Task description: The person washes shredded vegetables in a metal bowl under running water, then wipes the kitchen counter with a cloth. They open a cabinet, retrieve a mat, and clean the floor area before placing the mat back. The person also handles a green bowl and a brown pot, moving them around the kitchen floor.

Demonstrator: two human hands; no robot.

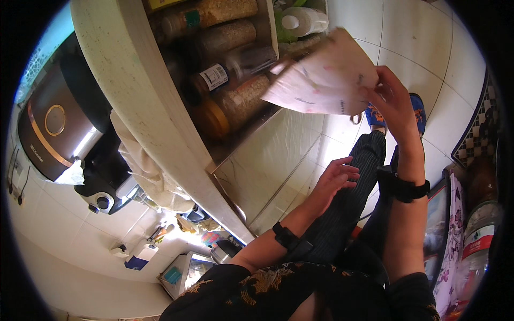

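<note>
My right hand (pixel 395 106) pinches the edge of a pale pink printed sheet (pixel 321 78), cloth or paper, which is blurred. The sheet hangs in front of a shelf space under the counter, partly covering the bottles there. My left hand (pixel 335 180) is held above my left thigh, fingers apart and nothing in it. Beyond it, several containers lie on their sides: a jar with a yellow lid (pixel 215 120), a dark-capped jar with a white label (pixel 215 76) and a bottle of grains (pixel 229 38). A white plastic bottle (pixel 307 21) lies farther right.
The counter edge (pixel 160 120) runs diagonally on the left. On the counter stand a brown rice cooker (pixel 52 124), a black appliance with knobs (pixel 100 196) and a beige cloth (pixel 148 168). A large clear bottle (pixel 480 240) stands at the right, beside a flowered panel (pixel 449 248).
</note>
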